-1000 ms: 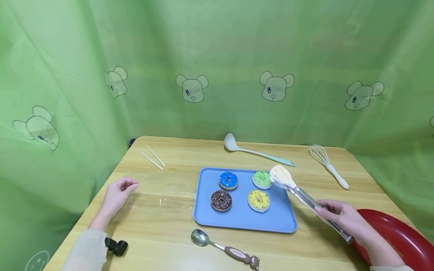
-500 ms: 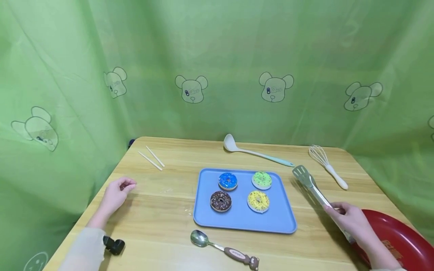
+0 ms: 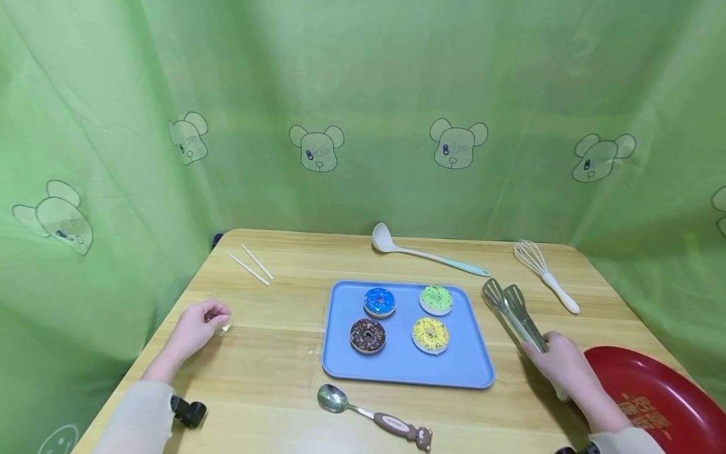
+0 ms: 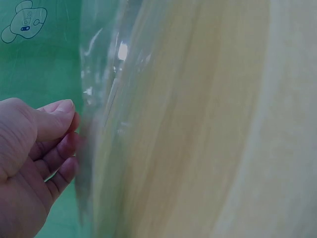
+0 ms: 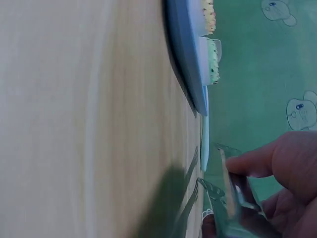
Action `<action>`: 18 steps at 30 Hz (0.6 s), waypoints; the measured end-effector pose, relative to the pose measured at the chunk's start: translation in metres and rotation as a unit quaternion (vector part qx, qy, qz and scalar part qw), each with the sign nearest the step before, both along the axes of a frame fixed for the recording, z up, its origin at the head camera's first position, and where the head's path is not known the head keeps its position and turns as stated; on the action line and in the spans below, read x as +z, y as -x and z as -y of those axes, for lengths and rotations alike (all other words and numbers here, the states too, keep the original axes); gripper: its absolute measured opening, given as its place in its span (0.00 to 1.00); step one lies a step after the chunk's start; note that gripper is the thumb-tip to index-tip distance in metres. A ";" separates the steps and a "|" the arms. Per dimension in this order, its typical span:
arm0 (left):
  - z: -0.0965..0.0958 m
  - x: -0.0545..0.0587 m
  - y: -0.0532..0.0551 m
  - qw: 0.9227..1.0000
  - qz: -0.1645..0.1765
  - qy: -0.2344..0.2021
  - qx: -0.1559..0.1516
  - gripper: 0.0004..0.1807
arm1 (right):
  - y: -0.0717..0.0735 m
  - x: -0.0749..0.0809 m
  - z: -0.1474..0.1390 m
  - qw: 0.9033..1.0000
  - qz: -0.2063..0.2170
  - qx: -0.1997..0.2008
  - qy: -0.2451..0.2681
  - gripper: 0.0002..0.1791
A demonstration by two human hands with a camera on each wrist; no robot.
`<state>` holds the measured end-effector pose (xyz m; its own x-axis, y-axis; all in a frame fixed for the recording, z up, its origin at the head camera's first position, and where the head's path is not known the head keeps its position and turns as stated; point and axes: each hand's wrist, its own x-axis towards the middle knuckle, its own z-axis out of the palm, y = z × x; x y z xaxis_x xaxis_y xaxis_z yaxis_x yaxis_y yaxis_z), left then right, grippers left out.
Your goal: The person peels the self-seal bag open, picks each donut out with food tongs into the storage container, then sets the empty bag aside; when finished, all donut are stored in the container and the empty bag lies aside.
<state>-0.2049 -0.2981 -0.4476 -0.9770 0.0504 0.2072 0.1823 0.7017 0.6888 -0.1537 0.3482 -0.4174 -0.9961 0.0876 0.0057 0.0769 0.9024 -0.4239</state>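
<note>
In the head view my left hand is above the table's left side, thumb and fingers pinched together. The left wrist view shows a clear plastic bag or film at its fingertips. My right hand grips metal tongs right of the blue tray; their two slotted heads stand apart with nothing between them. On the tray lie a blue donut, a green donut, a chocolate donut and a yellow donut.
A red plate sits beside the right forearm. Behind the tray are a ladle and a whisk. A bear-handled spoon lies in front, two white sticks at back left. A green curtain surrounds the table.
The tongs swing from over the tray's right edge to the table on its right, and their heads spread apart. Clear film that lay near the tray's left has mostly gone from there.
</note>
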 end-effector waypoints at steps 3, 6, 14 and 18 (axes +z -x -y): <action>0.000 0.000 0.000 1.000 -0.001 0.003 -0.006 0.04 | 0.002 -0.001 0.003 1.000 0.028 -0.002 -0.004 0.30; -0.001 0.000 -0.001 1.000 -0.003 0.005 -0.013 0.04 | 0.002 -0.002 0.004 0.999 0.048 0.002 -0.009 0.30; -0.002 0.003 -0.002 1.000 0.004 0.007 -0.015 0.04 | 0.001 -0.007 0.013 0.998 0.055 0.021 -0.008 0.30; -0.003 0.006 -0.003 1.000 0.004 0.000 -0.016 0.07 | 0.004 0.000 0.014 0.996 0.073 0.046 0.002 0.40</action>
